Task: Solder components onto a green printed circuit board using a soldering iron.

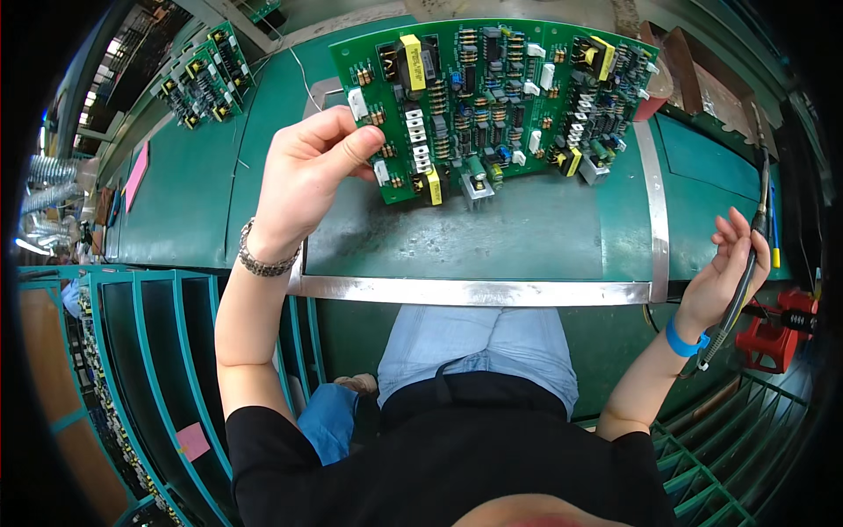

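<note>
My left hand (303,171) pinches the left edge of a large green circuit board (351,57) between thumb and fingers. The board is tilted up above the bench, its component side facing me. Yellow-wrapped transformers, white connectors, rows of resistors and metal heat sinks crowd that side. Out to the right, my right hand (722,268) is closed around what looks like a soldering iron (761,198), with its thin end pointing away from me and its cable trailing past the wrist. The iron is apart from the board.
A metal strip (492,291) edges the green bench mat (184,202). More populated boards (206,83) stand at the far left, near a pink slip (137,176). A slotted rack (167,351) is at lower left. A red stand (764,344) sits at right, below a blue stick-like tool (774,220).
</note>
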A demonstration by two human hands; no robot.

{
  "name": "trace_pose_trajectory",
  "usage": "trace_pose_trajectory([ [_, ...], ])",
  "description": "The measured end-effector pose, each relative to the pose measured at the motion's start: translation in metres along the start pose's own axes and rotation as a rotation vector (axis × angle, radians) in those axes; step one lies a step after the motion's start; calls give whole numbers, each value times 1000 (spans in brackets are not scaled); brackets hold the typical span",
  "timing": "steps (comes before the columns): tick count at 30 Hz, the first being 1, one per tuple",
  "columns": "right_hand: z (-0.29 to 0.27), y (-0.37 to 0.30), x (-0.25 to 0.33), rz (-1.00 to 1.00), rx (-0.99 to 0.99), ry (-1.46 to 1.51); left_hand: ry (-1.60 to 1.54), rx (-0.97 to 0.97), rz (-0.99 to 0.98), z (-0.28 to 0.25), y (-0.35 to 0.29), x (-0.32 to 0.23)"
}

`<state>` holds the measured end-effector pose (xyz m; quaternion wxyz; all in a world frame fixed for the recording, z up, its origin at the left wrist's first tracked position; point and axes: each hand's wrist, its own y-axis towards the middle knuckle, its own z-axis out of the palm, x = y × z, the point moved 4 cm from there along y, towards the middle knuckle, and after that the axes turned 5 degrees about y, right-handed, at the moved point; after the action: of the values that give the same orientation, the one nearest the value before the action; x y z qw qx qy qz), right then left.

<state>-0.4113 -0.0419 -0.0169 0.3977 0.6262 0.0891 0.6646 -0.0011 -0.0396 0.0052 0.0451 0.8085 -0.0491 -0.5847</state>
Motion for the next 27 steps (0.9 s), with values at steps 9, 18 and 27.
trace_pose_trajectory([
  [9, 16, -14, -17, 12, 47, -179, -203, 28, -221, 3, 1, 38],
  [18, 11, -17, -24, 27, 20, -234, -16, 21, -109, 6, 4, 47],
  [27, 8, -17, -27, 19, 27, -192, -8, -23, -107, 7, 3, 46],
])
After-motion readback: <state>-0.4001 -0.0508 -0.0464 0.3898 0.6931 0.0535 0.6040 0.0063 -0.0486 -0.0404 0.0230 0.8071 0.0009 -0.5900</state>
